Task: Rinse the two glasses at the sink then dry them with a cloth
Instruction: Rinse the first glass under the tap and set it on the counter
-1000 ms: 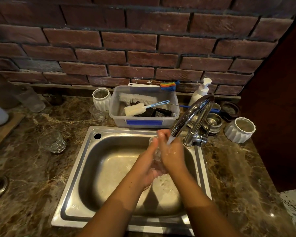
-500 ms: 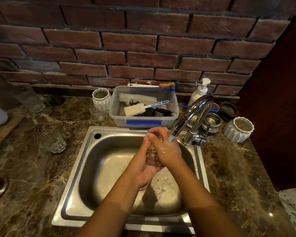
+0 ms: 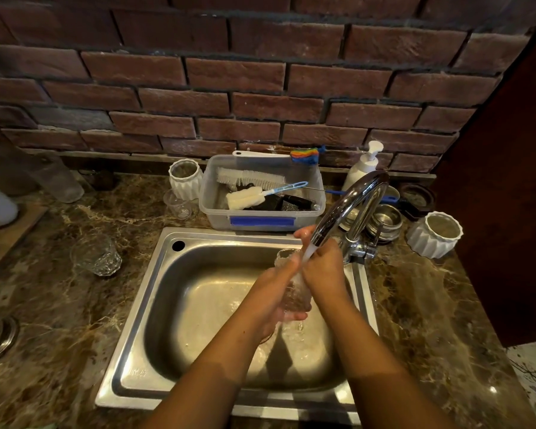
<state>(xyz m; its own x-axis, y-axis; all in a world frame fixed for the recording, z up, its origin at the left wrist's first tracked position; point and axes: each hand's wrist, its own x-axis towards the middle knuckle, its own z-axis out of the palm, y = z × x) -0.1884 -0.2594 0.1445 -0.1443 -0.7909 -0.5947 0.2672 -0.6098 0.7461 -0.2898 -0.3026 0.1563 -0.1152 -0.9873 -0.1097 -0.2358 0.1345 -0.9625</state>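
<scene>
Over the steel sink, a clear glass sits under the running water from the tap. My left hand grips the glass from the left and below. My right hand wraps its right side, fingers up near the rim beside the spout. The hands cover most of the glass. A second clear faceted glass stands on the marble counter left of the sink. No cloth shows in the view.
A plastic tub with brushes stands behind the sink. White ribbed pots, a soap pump bottle, steel bowls and a small clear glass crowd the back of the counter. A dark cabinet rises at the right.
Both hands keep the glass under the stream. They turned it and shifted their hold; the right fingers have moved up towards the spout.
</scene>
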